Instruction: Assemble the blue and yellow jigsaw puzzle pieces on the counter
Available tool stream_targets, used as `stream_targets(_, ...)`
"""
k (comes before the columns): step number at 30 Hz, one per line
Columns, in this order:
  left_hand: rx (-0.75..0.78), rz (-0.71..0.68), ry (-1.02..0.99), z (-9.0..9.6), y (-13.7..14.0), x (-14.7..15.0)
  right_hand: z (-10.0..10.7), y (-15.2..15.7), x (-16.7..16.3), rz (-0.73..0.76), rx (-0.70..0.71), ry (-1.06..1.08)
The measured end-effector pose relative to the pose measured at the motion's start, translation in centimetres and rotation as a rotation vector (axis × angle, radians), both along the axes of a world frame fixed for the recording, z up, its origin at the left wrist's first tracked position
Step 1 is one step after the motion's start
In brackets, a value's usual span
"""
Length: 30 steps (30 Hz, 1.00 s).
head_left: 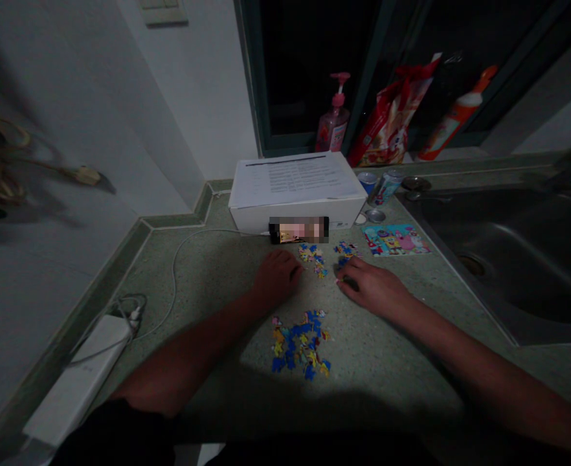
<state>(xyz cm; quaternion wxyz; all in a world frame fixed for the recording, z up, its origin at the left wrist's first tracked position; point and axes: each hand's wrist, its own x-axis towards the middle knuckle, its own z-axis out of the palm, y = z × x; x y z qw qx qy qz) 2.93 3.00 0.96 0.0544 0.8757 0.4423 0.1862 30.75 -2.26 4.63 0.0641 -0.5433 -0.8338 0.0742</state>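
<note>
My left hand point(278, 275) rests on the counter with its fingers curled in, left of a small joined cluster of jigsaw puzzle pieces point(313, 255). My right hand point(377, 286) has thumb and fingertips drawn together at the near edge of another group of blue puzzle pieces point(346, 249). Whatever either hand may hold is too small or hidden to make out. Nearer my body lies a larger loose spread of blue and yellow puzzle pieces point(295, 343), with neither hand touching it. A colourful cartoon picture card point(396, 240) lies flat beyond my right hand.
A phone point(298, 230) on a cable leans against a white box point(295, 184) topped with a printed sheet. Cans point(386, 188) stand beside the box. The metal sink point(518, 259) borders the right; a white power strip point(79, 378) lies left. Bottles and a red bag line the windowsill.
</note>
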Motion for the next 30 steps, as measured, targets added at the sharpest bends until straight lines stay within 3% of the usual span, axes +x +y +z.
stream_targets(12, 0.031, -0.008, -0.023, -0.3, 0.2, -0.1, 0.1, 0.0, -0.3, -0.137, 0.055, -0.056)
stream_targets(16, 0.028, -0.131, -0.078, -0.1, -0.3, 0.1, -0.4, -0.5, -1.3, -0.030, 0.143, 0.078)
stream_targets(21, -0.081, -0.281, -0.102, 0.6, -1.0, 0.3, -1.1, -1.2, -3.1, 0.167, 0.178, 0.184)
stream_targets(30, -0.152, -0.329, -0.145, 0.6, -1.1, 0.2, -0.8, -1.3, -3.3, 0.228, 0.216, 0.139)
